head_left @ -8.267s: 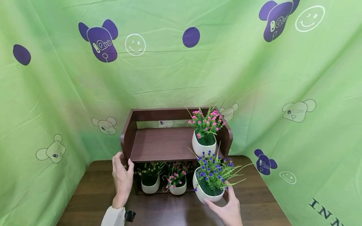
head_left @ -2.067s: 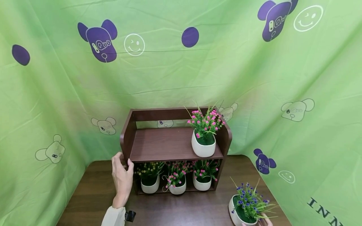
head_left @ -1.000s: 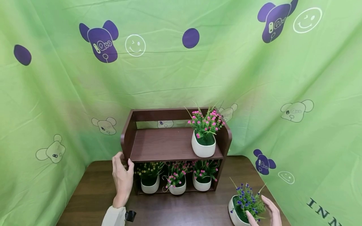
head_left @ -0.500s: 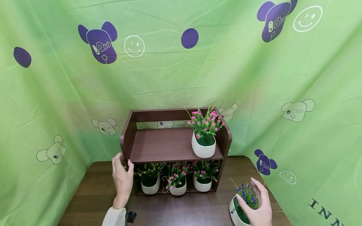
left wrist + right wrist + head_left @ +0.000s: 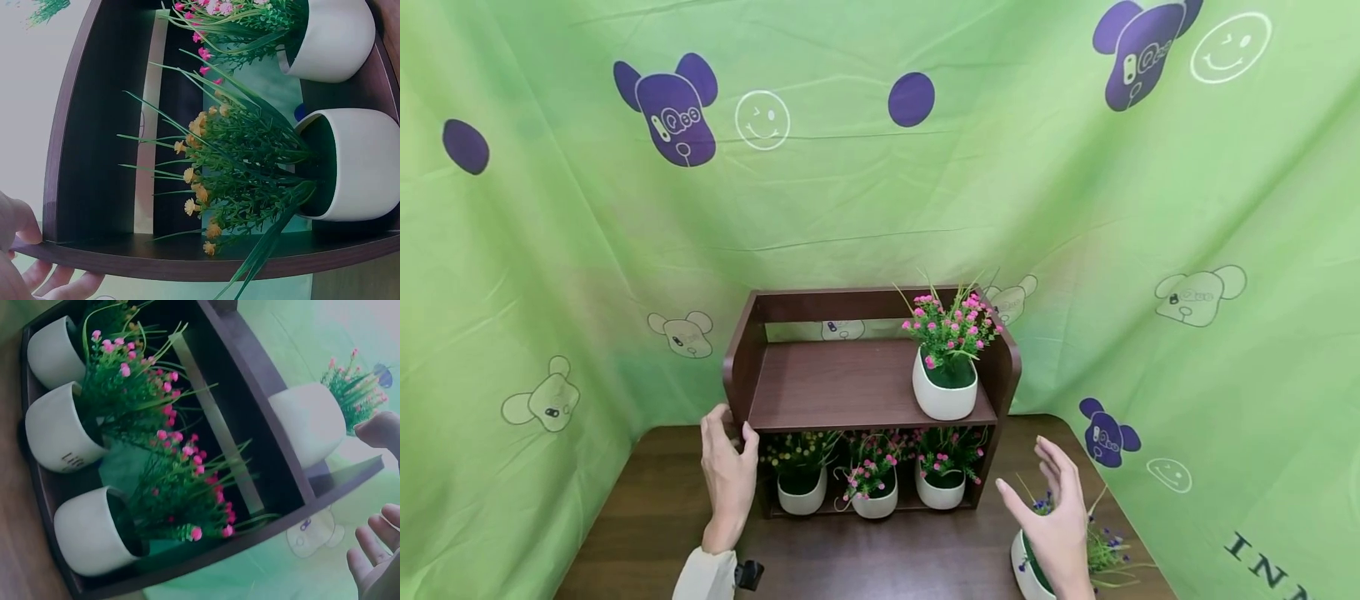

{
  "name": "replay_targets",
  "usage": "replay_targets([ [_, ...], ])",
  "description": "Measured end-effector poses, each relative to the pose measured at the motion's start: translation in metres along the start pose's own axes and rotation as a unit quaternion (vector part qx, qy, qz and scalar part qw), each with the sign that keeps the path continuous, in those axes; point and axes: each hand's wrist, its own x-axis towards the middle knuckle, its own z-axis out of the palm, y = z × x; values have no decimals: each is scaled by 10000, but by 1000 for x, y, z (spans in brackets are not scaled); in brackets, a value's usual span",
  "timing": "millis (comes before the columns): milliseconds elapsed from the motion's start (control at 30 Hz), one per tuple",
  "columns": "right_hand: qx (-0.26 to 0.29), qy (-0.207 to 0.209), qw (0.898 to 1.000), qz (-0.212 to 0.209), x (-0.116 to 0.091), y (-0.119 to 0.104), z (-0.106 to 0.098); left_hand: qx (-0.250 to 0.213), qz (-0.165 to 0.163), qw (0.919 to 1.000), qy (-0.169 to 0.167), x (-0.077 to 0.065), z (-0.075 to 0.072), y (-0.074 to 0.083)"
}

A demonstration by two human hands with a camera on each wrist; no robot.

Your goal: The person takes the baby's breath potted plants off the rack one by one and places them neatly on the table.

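My left hand (image 5: 728,475) grips the left side panel of a dark brown two-tier shelf (image 5: 827,383), thumb in front and fingers (image 5: 72,286) behind it in the left wrist view. My right hand (image 5: 1054,521) is raised, fingers spread and holding nothing, between the shelf's right side and a white pot of blue flowers (image 5: 1028,571), which it partly hides. On the upper tier's right end stands a white pot of pink flowers (image 5: 946,393). Below are a yellow-flowered pot (image 5: 802,500) at left and two pink-flowered pots, middle (image 5: 875,505) and right (image 5: 941,496).
The shelf stands near the back of a brown wooden table (image 5: 857,558). A green patterned cloth (image 5: 820,200) hangs behind and at both sides. The blue-flowered pot sits on the table's front right part.
My right hand carried the blue-flowered pot from before the shelf to the table's right, let go, and rose up and left toward the shelf. My left hand stayed on the panel.
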Motion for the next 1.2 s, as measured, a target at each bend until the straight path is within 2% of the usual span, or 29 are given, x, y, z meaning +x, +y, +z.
replay_targets([
  [133,174,-51,9998,-83,6,-2,6,-6,-14,10000,-3,-1,0,1],
  [333,370,-118,9991,-198,16,-8,15,-33,-237,9997,1,-2,0,1],
  [567,452,-381,9975,-398,28,-13,27,-444,-566,9973,129,-4,0,3],
  [967,749,-695,9934,-521,43,-22,50,-408,-649,9969,173,-2,0,4],
  [1200,712,-737,9937,-442,46,-21,59,-364,-649,9972,12,0,0,5],
])
